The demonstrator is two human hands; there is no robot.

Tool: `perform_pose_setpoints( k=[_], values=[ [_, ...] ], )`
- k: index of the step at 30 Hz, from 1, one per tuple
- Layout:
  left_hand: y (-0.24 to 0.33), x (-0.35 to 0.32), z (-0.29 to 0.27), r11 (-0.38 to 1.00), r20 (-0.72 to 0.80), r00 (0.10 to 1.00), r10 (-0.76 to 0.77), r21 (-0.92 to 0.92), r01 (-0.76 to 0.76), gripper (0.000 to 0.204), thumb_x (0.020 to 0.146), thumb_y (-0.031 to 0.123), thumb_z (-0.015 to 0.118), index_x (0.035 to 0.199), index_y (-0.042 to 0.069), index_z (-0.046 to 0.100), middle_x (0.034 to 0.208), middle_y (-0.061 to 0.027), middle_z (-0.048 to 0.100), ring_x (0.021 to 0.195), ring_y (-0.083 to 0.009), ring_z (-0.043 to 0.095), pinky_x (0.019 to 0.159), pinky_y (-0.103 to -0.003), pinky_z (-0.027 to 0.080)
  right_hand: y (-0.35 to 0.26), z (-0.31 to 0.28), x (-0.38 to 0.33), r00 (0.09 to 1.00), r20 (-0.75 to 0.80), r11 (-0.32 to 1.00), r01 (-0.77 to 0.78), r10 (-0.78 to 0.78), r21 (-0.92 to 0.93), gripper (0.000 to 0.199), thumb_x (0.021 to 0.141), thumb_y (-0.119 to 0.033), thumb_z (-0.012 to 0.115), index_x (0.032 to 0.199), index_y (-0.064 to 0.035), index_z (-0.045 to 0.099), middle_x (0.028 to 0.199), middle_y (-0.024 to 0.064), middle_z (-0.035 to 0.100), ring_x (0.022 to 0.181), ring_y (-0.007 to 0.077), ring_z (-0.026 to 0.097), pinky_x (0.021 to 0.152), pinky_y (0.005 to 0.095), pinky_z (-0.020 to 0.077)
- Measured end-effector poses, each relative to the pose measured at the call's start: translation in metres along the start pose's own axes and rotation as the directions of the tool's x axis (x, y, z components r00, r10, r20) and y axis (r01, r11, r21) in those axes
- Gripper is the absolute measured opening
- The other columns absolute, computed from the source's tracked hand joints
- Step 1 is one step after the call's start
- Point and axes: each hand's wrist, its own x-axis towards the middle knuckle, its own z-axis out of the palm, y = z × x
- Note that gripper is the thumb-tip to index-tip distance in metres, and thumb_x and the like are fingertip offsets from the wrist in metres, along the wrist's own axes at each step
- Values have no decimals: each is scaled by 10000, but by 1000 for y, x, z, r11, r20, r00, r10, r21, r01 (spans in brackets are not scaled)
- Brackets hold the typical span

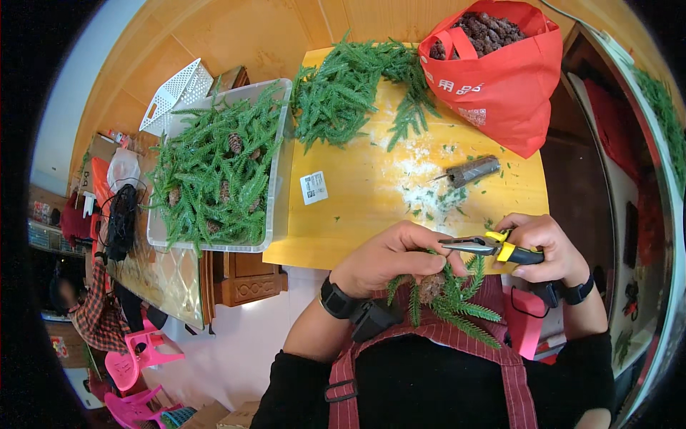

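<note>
My left hand [407, 254] is closed on a green artificial pine sprig [457, 304], just over my lap at the table's near edge. A brown pine cone [430, 287] sits among the sprig's needles, below my fingers. My right hand [544, 247] grips long-nose pliers [493, 247] with yellow and black handles. The pliers' metal jaws point left and reach the fingertips of my left hand; whether they pinch a wire there is too small to tell. Dark bands circle both wrists.
On the yellow table [343, 229] lie a heap of pine sprigs [336, 93], a dark roll with thin wire [473, 171], white flakes and a label [313, 187]. A red bag [493, 79] of pine cones stands far right. A clear bin [275, 179] of sprigs stands left. Another person [107, 314] is far left.
</note>
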Motion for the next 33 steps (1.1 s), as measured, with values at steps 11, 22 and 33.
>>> perform_pose_setpoints(
  k=[11,22,33],
  values=[
    [5,8,12,499,-130,812,569,839,-215,162,810,24,563,941,25,658,716,-57,547,621,-106,510,540,-230,387,-19,1,-5,967,-166,943,-228,191,-244,213,654,-121,682,598,-27,499,549,40,466,568,202,485,568,311,384],
    [4,6,10,597,-206,808,553,773,-212,116,771,13,600,879,2,642,765,-72,561,686,-149,541,597,-250,414,-13,7,-7,987,-155,966,-78,40,-247,194,652,-167,653,645,-21,525,675,97,566,719,278,550,848,383,414],
    [-3,13,19,96,-49,605,795,994,-46,177,687,-24,654,857,-9,607,791,-107,537,652,-217,544,554,-279,435,-12,25,-10,946,-311,973,-152,91,-177,138,653,-159,620,685,-27,601,680,89,627,737,275,579,806,365,438]
  ],
)
